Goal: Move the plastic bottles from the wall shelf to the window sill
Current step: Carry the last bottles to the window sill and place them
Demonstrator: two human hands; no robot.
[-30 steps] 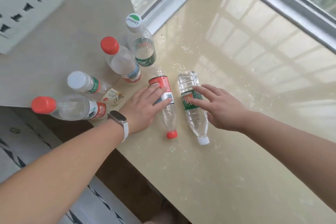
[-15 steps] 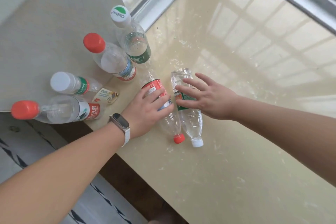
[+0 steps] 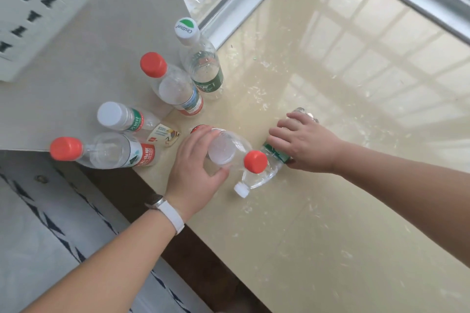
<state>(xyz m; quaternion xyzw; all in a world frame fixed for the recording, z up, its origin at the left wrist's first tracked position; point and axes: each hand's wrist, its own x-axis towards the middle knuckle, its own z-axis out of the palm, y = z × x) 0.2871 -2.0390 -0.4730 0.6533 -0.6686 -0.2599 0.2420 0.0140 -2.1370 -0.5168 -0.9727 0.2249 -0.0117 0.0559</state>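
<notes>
Gripping a red-capped bottle (image 3: 230, 151) tilted up off the window sill (image 3: 330, 211), the left hand (image 3: 195, 173) wraps it while the right hand (image 3: 305, 145) clasps a lying green-labelled bottle (image 3: 264, 173).

The window sill (image 3: 330, 211) is a glossy cream slab (it mirrors the window bars); four clear plastic bottles stand upright at its left end: a green-labelled one (image 3: 203, 68) nearest the glass, a red-capped one (image 3: 175, 86) just beside it, a white-capped one (image 3: 132, 122), another red-capped one (image 3: 106, 151) at the edge; a fifth bottle (image 3: 264, 173), white-capped, lies on its side.
</notes>
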